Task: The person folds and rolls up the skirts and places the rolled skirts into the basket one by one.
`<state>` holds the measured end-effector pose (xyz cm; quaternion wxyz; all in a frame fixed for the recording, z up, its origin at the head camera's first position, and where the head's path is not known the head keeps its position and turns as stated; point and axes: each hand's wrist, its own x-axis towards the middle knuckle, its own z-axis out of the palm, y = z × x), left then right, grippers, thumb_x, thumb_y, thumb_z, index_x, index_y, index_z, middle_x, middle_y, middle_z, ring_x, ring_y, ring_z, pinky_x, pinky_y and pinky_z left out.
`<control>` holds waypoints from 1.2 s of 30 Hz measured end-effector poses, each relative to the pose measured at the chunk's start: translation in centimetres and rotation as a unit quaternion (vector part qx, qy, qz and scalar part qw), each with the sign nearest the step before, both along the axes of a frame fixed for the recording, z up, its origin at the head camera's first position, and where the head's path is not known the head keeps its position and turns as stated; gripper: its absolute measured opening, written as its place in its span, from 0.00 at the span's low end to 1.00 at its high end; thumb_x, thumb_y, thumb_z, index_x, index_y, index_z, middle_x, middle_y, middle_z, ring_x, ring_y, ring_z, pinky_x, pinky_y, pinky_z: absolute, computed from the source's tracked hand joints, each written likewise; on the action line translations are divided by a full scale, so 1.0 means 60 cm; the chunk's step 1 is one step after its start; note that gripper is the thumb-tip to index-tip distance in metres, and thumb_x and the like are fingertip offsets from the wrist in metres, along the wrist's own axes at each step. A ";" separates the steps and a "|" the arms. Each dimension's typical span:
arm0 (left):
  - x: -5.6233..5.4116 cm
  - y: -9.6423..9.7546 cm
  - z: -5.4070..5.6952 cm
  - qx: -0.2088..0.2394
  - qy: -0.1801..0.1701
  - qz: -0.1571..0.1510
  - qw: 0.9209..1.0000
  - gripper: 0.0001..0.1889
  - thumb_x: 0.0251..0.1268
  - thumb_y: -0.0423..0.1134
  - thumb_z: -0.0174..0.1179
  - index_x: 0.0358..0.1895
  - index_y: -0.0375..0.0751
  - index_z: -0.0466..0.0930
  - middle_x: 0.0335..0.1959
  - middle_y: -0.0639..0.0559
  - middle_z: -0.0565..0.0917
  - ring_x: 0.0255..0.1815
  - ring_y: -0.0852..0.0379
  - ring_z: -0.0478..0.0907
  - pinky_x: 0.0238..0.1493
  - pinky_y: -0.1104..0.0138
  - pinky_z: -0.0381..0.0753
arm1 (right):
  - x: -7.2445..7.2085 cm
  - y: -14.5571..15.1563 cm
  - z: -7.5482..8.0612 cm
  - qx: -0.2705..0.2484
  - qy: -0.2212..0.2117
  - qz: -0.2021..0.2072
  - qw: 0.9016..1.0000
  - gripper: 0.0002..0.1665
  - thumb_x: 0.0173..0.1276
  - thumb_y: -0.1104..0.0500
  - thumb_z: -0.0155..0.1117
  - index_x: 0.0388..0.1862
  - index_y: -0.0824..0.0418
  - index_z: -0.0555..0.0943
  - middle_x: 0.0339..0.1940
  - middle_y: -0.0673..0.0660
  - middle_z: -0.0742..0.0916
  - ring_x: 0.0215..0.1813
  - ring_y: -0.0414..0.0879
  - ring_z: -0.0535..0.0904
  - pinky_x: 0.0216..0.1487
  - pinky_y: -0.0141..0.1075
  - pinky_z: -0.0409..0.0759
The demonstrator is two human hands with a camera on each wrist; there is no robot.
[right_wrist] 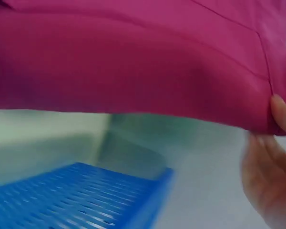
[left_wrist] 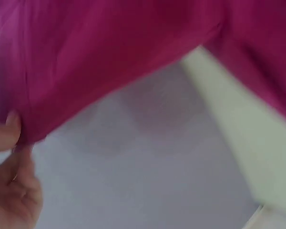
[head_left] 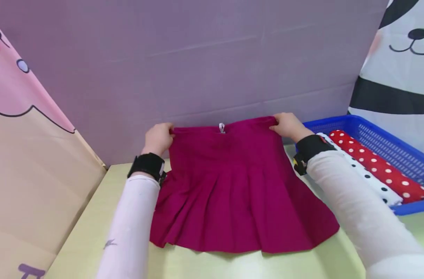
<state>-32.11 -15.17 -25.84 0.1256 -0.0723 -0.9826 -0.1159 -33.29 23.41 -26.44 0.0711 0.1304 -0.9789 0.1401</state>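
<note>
A magenta pleated skirt [head_left: 229, 186] is stretched between both hands, its waistband toward the back wall and its flared hem toward the front. The left hand [head_left: 158, 137] pinches the left end of the waistband; in the left wrist view, thumb and fingers [left_wrist: 12, 129] close on that corner. At the opposite end, the right hand [head_left: 288, 126] pinches the other waistband corner, and the right wrist view shows its thumb [right_wrist: 282, 112] against the cloth. A small white tag [head_left: 221, 127] stands at the middle of the waistband. Whether the hem touches the table is hard to tell.
On the right stands a blue plastic basket [head_left: 395, 141] holding a red polka-dot roll of cloth [head_left: 379, 164] and a white black-dotted one [head_left: 369, 176]. Below the skirt is a pale yellow table [head_left: 93, 217]. A greyish-purple sheet [head_left: 198, 62] hangs behind, with printed cloths at both sides.
</note>
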 end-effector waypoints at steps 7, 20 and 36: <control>-0.019 0.044 -0.073 0.139 0.068 -0.014 0.988 0.13 0.59 0.26 0.50 0.46 0.31 0.78 0.46 0.32 0.80 0.51 0.35 0.76 0.53 0.50 0.74 | -0.002 -0.004 -0.079 -0.083 0.012 -0.071 0.994 0.15 0.69 0.60 0.53 0.44 0.71 0.80 0.38 0.71 0.85 0.43 0.66 0.81 0.45 0.54 0.77; 0.009 0.038 -0.142 0.043 -0.190 -0.082 0.977 0.57 0.55 0.50 0.67 0.75 0.36 0.30 0.73 0.26 0.33 0.75 0.32 0.34 0.72 0.47 0.50 | 0.001 -0.015 -0.147 -0.149 -0.236 0.056 0.959 0.64 0.65 0.55 0.62 0.69 0.73 0.20 0.72 0.79 0.43 0.74 0.70 0.44 0.73 0.55 0.45; 0.074 -0.057 -0.201 -0.056 -0.356 -0.002 0.933 0.40 0.60 0.55 0.60 0.73 0.46 0.55 0.68 0.26 0.55 0.69 0.29 0.55 0.60 0.39 0.63 | 0.041 -0.010 -0.169 0.042 -0.319 0.053 0.945 0.60 0.50 0.54 0.75 0.75 0.63 0.51 0.73 0.76 0.48 0.73 0.73 0.44 0.70 0.62 0.49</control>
